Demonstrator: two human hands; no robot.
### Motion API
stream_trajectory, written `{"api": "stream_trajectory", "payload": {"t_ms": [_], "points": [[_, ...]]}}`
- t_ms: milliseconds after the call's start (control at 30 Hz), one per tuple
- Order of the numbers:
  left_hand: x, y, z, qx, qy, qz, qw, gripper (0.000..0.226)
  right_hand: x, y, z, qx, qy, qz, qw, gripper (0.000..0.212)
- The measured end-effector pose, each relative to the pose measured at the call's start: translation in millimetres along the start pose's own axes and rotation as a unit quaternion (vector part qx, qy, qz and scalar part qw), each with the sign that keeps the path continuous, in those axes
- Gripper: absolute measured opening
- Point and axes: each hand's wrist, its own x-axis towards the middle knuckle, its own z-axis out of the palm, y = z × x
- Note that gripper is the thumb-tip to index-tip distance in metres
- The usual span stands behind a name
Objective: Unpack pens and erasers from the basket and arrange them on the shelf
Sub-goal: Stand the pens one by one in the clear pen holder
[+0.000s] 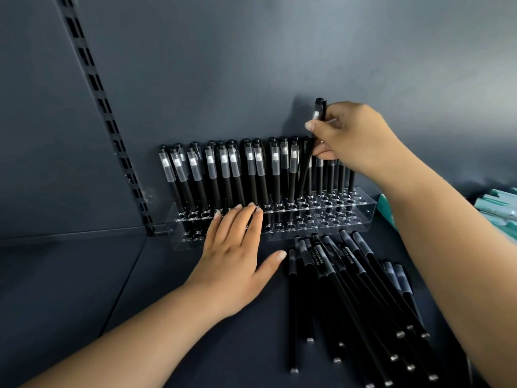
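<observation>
A clear acrylic pen rack stands on the dark shelf against the back wall, with several black capped pens upright in its holes. My right hand pinches one black pen, tilted, its lower end at a hole near the rack's middle. My left hand lies flat, fingers straight, pressing on the rack's front left part. A loose pile of black pens lies on the shelf in front of the rack, to the right of my left hand.
Teal and white boxes sit at the right edge beside the rack. A slotted black upright rail runs down the back wall on the left. No basket or erasers are in view.
</observation>
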Motion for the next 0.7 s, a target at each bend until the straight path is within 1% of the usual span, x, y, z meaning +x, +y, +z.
{"api": "stream_trajectory", "payload": {"t_ms": [233,333,500,600,633,700], "points": [[0,0,0,-0.003,0.001,-0.002,1.0,0.114,2,2,-2,-0.009,-0.008,0.009,1.0,0.024],[0,0,1,-0.002,0.0,-0.002,1.0,0.113,2,3,-1,-0.02,-0.016,0.008,1.0,0.022],[0,-1,1,-0.002,-0.003,-0.001,1.0,0.112,1,10,9,-0.028,-0.074,0.048,0.996,0.032],[0,-1,1,-0.001,-0.001,0.002,1.0,0.112,0,14,13,-0.009,-0.134,0.08,0.988,0.03],[0,-1,1,0.0,0.0,0.003,1.0,0.112,0,15,15,-0.003,-0.143,0.087,0.986,0.029],[0,0,1,-0.002,0.0,0.003,1.0,0.113,1,18,18,0.003,-0.136,0.09,0.987,0.028]]}}
